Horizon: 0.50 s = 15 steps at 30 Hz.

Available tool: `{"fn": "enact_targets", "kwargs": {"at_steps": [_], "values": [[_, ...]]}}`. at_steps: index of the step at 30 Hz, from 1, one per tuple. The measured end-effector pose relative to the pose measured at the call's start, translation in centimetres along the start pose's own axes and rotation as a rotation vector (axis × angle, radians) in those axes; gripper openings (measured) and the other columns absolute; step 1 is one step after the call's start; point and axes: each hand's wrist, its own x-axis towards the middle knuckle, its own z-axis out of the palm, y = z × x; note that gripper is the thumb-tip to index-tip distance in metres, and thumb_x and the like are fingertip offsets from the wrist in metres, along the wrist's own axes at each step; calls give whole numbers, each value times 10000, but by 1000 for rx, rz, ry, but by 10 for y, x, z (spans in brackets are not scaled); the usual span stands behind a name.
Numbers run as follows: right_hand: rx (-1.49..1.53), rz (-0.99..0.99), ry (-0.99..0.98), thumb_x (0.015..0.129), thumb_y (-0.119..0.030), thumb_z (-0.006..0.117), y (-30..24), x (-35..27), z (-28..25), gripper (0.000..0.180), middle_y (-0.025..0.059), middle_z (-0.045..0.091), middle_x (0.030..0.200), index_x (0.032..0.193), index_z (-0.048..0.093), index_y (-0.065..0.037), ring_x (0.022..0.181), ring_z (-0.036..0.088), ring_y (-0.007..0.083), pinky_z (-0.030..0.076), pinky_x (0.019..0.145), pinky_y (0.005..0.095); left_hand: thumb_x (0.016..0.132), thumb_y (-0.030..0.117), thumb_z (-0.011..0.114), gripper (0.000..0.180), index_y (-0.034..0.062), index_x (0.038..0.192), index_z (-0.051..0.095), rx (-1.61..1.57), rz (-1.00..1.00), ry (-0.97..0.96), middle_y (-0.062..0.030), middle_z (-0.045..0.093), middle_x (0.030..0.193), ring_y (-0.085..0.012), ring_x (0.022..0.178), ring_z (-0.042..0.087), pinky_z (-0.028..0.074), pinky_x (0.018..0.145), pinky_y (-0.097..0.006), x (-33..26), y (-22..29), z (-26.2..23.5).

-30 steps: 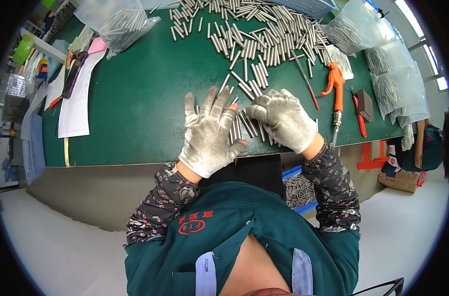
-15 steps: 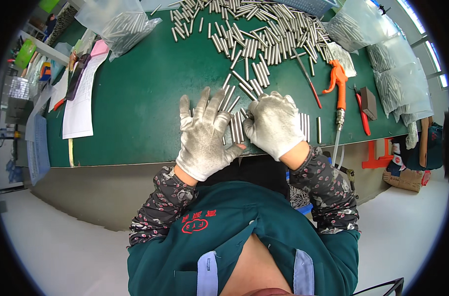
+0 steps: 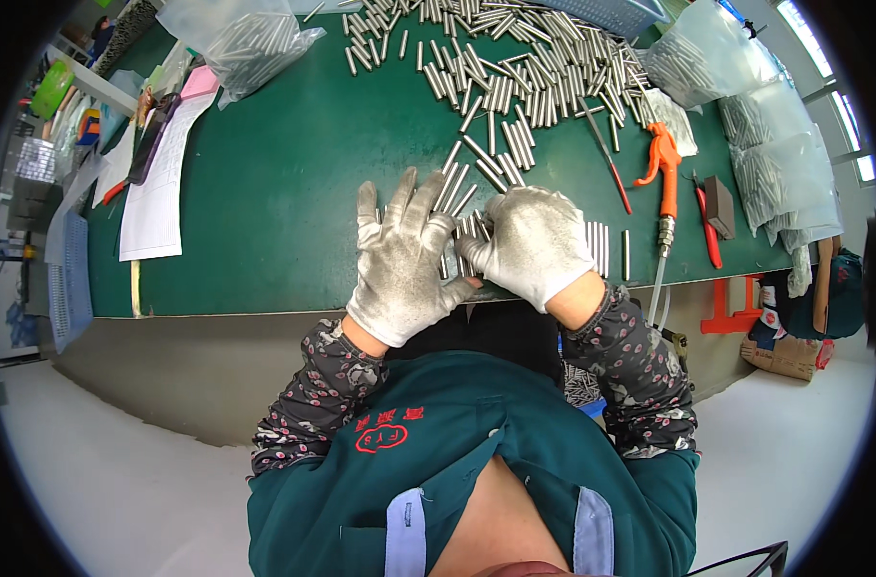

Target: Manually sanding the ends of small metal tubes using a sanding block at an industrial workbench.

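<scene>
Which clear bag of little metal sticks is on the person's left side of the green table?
The clear bag of rods at the table's far left corner, beside the papers. The other bags are all heaped at the right end.

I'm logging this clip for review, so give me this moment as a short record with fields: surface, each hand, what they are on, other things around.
surface: green work table
left hand: gloved, flat, fingers spread, resting on a row of metal rods
right hand: gloved, palm down on the same row
loose stock: heap of metal rods at the far side
tools: orange air blow gun, red-handled cutters at right
bags: clear bags of rods at right, another far left
papers: white sheets at left
</scene>
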Motion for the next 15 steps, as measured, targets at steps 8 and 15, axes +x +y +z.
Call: {"fn": "enact_targets", "kwargs": {"at_steps": [8,15], "values": [[63,105,-143,679,-380,634,-6,7,3,341,166,619,707,662,623,-40,680,623,351,494,619,443,583,374,776,596,77,1062,580,-24,-44,-12,-151,376,1369,-335,1321,289,100,1091,-558,-7,-8,-5],[-21,69,-110,689,-239,591,-4,11,11,214,170,622,749,777,611,-45,701,625,348,496,632,442,593,314,767,542,69,1037,576,-74,-66,82,-161,387,1353,-343,1309,304,132,1080,-562,-10,-11,-4]]}}
